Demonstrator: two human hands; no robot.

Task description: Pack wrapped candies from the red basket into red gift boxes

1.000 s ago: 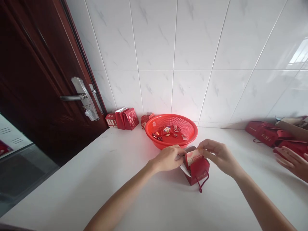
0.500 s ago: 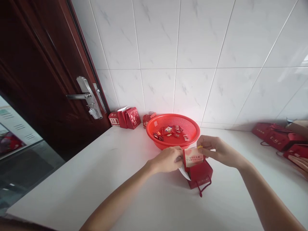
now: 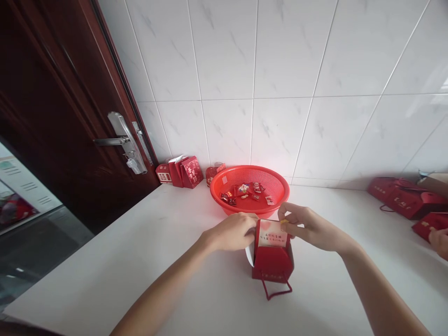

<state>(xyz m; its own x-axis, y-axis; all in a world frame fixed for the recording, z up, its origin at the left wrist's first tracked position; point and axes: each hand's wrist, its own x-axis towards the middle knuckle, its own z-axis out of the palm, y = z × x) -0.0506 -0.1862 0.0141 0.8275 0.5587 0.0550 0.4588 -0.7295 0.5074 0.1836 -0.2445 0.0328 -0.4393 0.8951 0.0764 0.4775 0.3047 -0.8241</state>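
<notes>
A red gift box (image 3: 273, 264) with a red cord handle stands on the white table, its lid open. At its far side a cream and pink printed card (image 3: 272, 233) leans upright against the opening. My left hand (image 3: 234, 232) is closed around the box's left edge, its fingertips partly hidden behind the box. Thumb and forefinger of my right hand (image 3: 306, 227) pinch the card's upper right corner, where a small yellow piece (image 3: 284, 222) shows; I cannot make out what that piece is. Just behind the hands, a red plastic basket (image 3: 224, 205) holds several wrapped sweets (image 3: 257, 187).
Small red boxes (image 3: 185, 171) stand by the wall near the dark door (image 3: 63, 79). More red gift boxes (image 3: 408, 198) lie at the right, where another person's hand (image 3: 439, 241) touches one. White tiles (image 3: 283, 130) rise behind the table (image 3: 115, 252).
The gift box has turned and shifted left and toward me, with both hands following and its cord handle now facing me. The other person's hand at the right has moved.
</notes>
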